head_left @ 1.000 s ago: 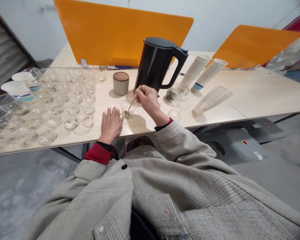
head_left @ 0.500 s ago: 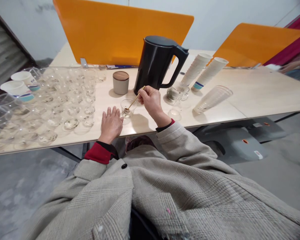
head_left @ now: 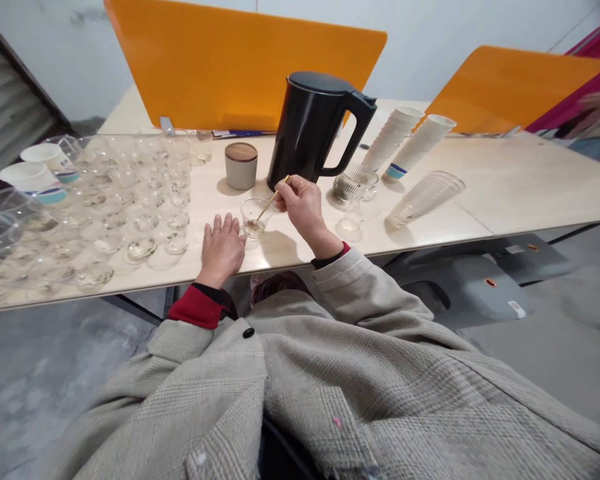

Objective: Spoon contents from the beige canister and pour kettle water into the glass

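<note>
My right hand (head_left: 303, 208) pinches a thin gold spoon (head_left: 270, 203) whose tip reaches down into a small clear glass cup (head_left: 254, 217) on the table. A little dark residue lies at the cup's bottom. My left hand (head_left: 223, 247) lies flat on the table just left of the cup, fingers stretched out, a fingertip near its base. A black electric kettle (head_left: 316, 127) stands right behind my right hand. A grey jar with a wooden lid (head_left: 241, 165) stands to the kettle's left.
Many clear glass cups (head_left: 130, 200) cover the left of the table, with paper cups (head_left: 35, 175) at the far left. A glass mug (head_left: 354, 185), stacked paper cups (head_left: 410, 143) and stacked clear plastic cups (head_left: 423, 197) lie to the right. Orange partitions (head_left: 240, 63) stand behind.
My right hand has shifted slightly right and tilted the spoon's handle, with the tip still in the cup. The left hand has stayed put.
</note>
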Tool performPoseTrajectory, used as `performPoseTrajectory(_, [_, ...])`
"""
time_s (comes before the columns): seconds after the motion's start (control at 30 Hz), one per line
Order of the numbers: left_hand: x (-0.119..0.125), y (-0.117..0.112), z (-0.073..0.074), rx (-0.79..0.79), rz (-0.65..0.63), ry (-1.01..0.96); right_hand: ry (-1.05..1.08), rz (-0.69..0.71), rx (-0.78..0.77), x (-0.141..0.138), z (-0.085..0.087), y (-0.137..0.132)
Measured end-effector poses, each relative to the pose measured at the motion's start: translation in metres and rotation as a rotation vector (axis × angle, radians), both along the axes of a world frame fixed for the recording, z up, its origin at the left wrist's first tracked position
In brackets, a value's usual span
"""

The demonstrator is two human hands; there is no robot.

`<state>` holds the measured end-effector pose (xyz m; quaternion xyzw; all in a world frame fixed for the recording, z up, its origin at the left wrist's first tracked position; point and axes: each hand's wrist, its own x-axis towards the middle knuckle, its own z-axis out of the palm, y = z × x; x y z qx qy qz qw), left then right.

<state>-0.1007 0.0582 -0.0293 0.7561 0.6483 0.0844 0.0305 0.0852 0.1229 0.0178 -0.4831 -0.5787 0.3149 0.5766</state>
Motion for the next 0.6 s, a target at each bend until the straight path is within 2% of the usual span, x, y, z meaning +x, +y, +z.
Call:
performPoseTrajectory(0.17, [0.001, -0.002, 0.003, -0.016, 0.004, 0.018, 0.036, -0.026, 0.078, 0.010, 0.010, -0.008])
performPoseTrajectory(0.3, [-0.001, 0.000, 0.000, -0.009, -0.003, 0.007, 0.036, -0.034, 0.164, 0.021, 0.022, -0.019])
performPoseTrajectory(0.47, [-0.002, 0.001, -0.003, 0.007, -0.005, 0.006, -0.010, -0.143, 0.335, 0.039, 0.040, -0.045])
performPoseTrajectory(0.6, [-0.002, 0.002, -0.002, -0.016, -0.007, 0.023, 0.034, -0.287, 0.561, 0.075, 0.053, -0.061])
